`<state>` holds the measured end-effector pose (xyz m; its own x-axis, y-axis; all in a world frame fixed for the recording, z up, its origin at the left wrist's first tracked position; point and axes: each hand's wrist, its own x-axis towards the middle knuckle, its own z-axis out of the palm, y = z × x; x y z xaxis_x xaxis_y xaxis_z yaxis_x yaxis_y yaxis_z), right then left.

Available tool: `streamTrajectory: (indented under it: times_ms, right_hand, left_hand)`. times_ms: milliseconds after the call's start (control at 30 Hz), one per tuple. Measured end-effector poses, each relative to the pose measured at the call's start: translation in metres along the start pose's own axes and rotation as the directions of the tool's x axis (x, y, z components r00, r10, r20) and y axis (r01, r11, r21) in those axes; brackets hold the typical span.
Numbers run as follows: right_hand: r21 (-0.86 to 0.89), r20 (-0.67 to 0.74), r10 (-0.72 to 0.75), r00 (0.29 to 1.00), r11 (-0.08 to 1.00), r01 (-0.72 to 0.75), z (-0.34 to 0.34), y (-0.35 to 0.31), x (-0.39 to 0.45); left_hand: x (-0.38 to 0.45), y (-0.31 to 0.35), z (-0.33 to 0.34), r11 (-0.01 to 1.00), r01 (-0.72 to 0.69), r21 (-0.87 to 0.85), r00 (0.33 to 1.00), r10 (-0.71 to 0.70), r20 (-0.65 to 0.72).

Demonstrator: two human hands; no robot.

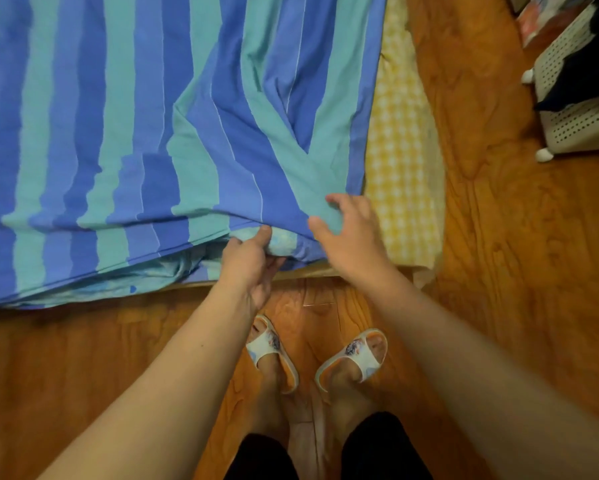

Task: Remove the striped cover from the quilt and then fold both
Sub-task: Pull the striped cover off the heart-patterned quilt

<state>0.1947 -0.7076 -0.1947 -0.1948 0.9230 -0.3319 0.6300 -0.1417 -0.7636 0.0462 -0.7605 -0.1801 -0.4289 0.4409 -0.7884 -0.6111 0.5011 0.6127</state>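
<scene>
Cover: the striped cover (125,133) lay spread from centre to 10 o'clock.
Quilt: a pale quilt (282,242) corner showed at the hem.
Left hand (248,261): pinched that corner.
Right hand (346,233): fingers spread and loosely bent on the cover, gripping nothing.
Risk: pulling might have bunched the quilt inside, since the opening looked narrow.

Matt, creased woven cloth for the striped cover (145,126), soft checked fabric for the yellow sheet (400,161), glossy grained wood for the floor (492,237), perforated plastic for the basket (582,123).
</scene>
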Motion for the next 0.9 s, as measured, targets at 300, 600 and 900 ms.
streamTrajectory:
  times_ms: [300, 600, 900]
  right_hand:
    - [0.147, 0.019, 0.382, 0.924, 0.913, -0.38, 0.024, -0.059, -0.043]
    - [-0.074, -0.04, 0.414, 0.909, 0.906, -0.416, -0.012, -0.14, -0.037]
    - [-0.661, -0.127, -0.068, 0.99, 0.75, -0.033, -0.003, -0.208, -0.07]
  left_hand:
    - [-0.041, 0.023, -0.002, 1.0, 0.003, 0.008, 1.0, -0.003, 0.023]
    - [-0.079, 0.082, -0.003, 0.988, 0.136, 0.078, 0.988, -0.141, 0.066]
    - [-0.077, 0.169, -0.051, 0.984, 0.172, 0.049, 0.975, -0.178, 0.134]
